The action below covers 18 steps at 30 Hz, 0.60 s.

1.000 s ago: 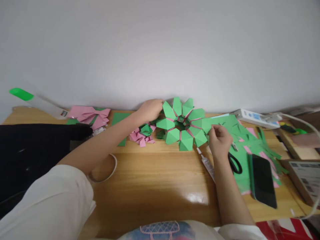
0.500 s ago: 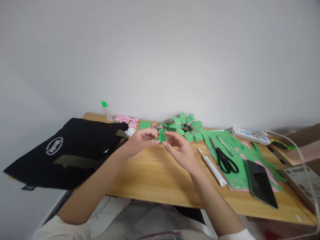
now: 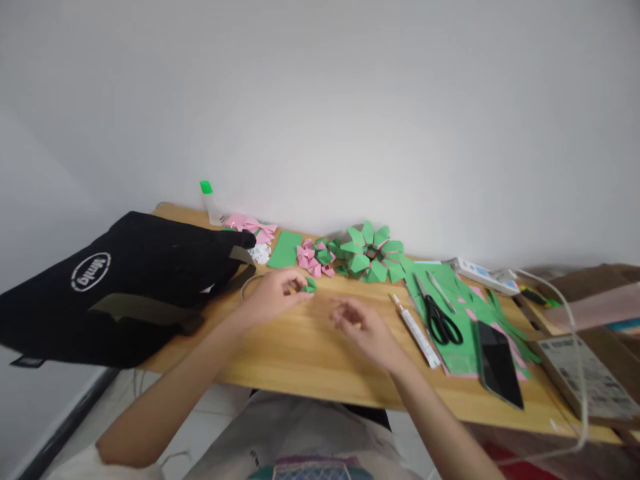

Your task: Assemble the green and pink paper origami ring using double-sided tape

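My left hand point(image 3: 276, 293) pinches a small folded green paper piece point(image 3: 311, 285) between thumb and fingers, above the wooden table point(image 3: 280, 363). To its right, my right hand point(image 3: 363, 328) hovers apart with curled, slightly blurred fingers and nothing visible in them. Behind the hands lie small pink folded paper pieces point(image 3: 314, 258) with green ones among them. A larger green paper flower point(image 3: 374, 253), made of several folded petals, stands against the wall. A flat green paper sheet point(image 3: 285, 249) lies behind my left hand.
A black bag point(image 3: 150, 280) covers the table's left side. To the right are a white glue tube point(image 3: 416, 331), black-handled scissors point(image 3: 442, 320), green paper sheets point(image 3: 463, 353), a phone point(image 3: 499, 363), a power strip point(image 3: 485, 275) and a cardboard box point(image 3: 590, 373). A green-capped bottle point(image 3: 213, 205) stands at the back left.
My right hand has let go of the green paper piece and moved down, away from it. My left hand still holds the piece, slightly left and lower. The view has shifted slightly.
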### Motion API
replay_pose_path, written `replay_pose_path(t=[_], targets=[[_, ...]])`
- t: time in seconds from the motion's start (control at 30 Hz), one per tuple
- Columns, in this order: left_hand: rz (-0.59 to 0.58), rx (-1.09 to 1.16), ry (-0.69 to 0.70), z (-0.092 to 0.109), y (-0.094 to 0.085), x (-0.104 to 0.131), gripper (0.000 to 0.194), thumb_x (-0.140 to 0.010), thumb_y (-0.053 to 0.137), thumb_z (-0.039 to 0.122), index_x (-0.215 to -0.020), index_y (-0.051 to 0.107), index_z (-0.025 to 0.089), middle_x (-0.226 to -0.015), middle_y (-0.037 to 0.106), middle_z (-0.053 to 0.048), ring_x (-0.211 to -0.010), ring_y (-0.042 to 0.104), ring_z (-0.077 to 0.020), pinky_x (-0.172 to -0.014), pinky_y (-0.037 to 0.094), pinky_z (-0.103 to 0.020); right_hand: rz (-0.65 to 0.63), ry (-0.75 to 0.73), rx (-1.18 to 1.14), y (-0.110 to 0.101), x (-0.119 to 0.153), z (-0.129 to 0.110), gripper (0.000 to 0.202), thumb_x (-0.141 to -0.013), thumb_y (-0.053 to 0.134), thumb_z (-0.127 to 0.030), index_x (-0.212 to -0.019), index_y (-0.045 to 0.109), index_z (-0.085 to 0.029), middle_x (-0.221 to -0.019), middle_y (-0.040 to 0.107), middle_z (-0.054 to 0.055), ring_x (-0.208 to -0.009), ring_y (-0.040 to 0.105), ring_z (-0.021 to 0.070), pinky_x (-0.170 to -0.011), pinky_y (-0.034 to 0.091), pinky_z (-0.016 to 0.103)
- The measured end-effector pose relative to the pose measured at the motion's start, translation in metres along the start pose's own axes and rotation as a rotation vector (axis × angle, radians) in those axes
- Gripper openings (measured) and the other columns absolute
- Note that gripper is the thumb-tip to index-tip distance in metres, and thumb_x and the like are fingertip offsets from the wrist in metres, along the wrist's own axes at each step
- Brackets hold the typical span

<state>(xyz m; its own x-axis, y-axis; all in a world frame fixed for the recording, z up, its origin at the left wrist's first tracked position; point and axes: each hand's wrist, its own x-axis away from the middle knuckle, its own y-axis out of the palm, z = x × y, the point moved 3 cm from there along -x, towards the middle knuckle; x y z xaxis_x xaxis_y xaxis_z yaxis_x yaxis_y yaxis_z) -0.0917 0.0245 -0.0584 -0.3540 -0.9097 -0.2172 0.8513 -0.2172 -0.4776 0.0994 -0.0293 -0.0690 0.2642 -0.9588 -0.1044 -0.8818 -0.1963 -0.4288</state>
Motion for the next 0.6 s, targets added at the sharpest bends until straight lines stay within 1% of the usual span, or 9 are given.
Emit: replay_pose_path(t=[0.1,0.2,0.27,0.3,0.33,0.4,0.47,0.53,0.6], targets=[[0.023,-0.126,-0.044,-0.021,-0.003,-0.021,0.006,-0.071,0.064,0.023,-0.076,0.065,0.021,-0.088,0.070,-0.007,-0.082,0.067,-0.0246,-0.072,0.054,-0.034,-0.055,0.074,0.046,0.002,-0.002,0.037,0.022,-0.086,0.055,-0.032,-0.098,0.068,-0.018,-0.072,0.070,0.003,-0.062,0.063,0.0154,-0.058,0.050,0.028],[0.010,-0.248,-0.117,-0.032,-0.027,-0.030,0.021,-0.064,0.064,0.016,-0.083,0.070,0.022,-0.107,0.070,-0.009,-0.104,0.063,-0.0312,-0.090,0.049,-0.042,-0.130,0.154,0.060,-0.004,-0.002,0.059,0.025,-0.087,0.056,-0.035,-0.100,0.068,-0.018,-0.077,0.072,0.005,-0.065,0.065,0.0167,-0.060,0.051,0.028],[0.007,-0.372,-0.216,-0.038,-0.046,-0.023,0.014,-0.073,0.061,0.020,-0.082,0.071,0.020,-0.102,0.070,-0.012,-0.099,0.062,-0.0330,-0.089,0.046,-0.044,-0.173,0.213,0.058,-0.011,0.001,0.066,0.025,-0.089,0.055,-0.038,-0.096,0.069,-0.019,-0.078,0.072,0.005,-0.067,0.066,0.0174,-0.061,0.051,0.028],[-0.050,-0.569,-0.265,-0.041,-0.052,-0.016,0.015,-0.080,0.056,0.026,-0.083,0.070,0.022,-0.094,0.070,-0.009,-0.090,0.063,-0.0300,-0.082,0.047,-0.042,-0.195,0.240,0.053,-0.014,0.003,0.068,0.026,-0.090,0.053,-0.039,-0.092,0.069,-0.019,-0.076,0.072,0.005,-0.067,0.066,0.0175,-0.061,0.051,0.028],[-0.090,-0.626,-0.306,-0.043,-0.054,-0.008,0.018,-0.084,0.054,0.029,-0.081,0.071,0.021,-0.087,0.068,-0.008,-0.085,0.062,-0.0292,-0.079,0.047,-0.041,-0.221,0.264,0.044,-0.017,0.004,0.069,0.027,-0.092,0.052,-0.040,-0.088,0.069,-0.019,-0.075,0.071,0.005,-0.066,0.065,0.0175,-0.061,0.050,0.027],[-0.172,-0.662,-0.351,-0.048,-0.047,0.009,0.019,-0.083,0.060,0.033,-0.072,0.068,0.020,-0.083,0.067,-0.008,-0.088,0.062,-0.0304,-0.080,0.047,-0.041,-0.277,0.298,0.016,-0.016,0.004,0.069,0.026,-0.092,0.053,-0.039,-0.086,0.070,-0.020,-0.074,0.071,0.004,-0.066,0.065,0.0176,-0.061,0.049,0.027],[-0.247,-0.685,-0.366,-0.053,-0.033,0.023,0.013,-0.081,0.062,0.029,-0.075,0.067,0.019,-0.093,0.068,-0.010,-0.093,0.062,-0.0307,-0.082,0.048,-0.042,-0.363,0.272,0.035,-0.007,0.000,0.065,0.023,-0.092,0.054,-0.036,-0.091,0.071,-0.020,-0.079,0.073,0.005,-0.069,0.067,0.0182,-0.064,0.049,0.028],[-0.291,-0.772,-0.332,-0.058,-0.020,0.032,0.018,-0.087,0.052,0.023,-0.078,0.067,0.018,-0.092,0.068,-0.011,-0.093,0.063,-0.0304,-0.083,0.048,-0.044,-0.473,0.179,0.126,0.009,-0.009,0.057,0.023,-0.094,0.052,-0.032,-0.100,0.071,-0.020,-0.089,0.075,0.006,-0.077,0.069,0.0200,-0.071,0.051,0.030],[-0.269,-0.862,-0.319,-0.063,-0.016,0.036,0.026,-0.092,0.042,0.020,-0.084,0.067,0.017,-0.091,0.068,-0.013,-0.093,0.063,-0.0323,-0.082,0.049,-0.047,-0.579,0.069,0.257,0.024,-0.018,0.044,0.024,-0.094,0.049,-0.026,-0.102,0.071,-0.019,-0.097,0.076,0.009,-0.086,0.071,0.0235,-0.077,0.052,0.034]])
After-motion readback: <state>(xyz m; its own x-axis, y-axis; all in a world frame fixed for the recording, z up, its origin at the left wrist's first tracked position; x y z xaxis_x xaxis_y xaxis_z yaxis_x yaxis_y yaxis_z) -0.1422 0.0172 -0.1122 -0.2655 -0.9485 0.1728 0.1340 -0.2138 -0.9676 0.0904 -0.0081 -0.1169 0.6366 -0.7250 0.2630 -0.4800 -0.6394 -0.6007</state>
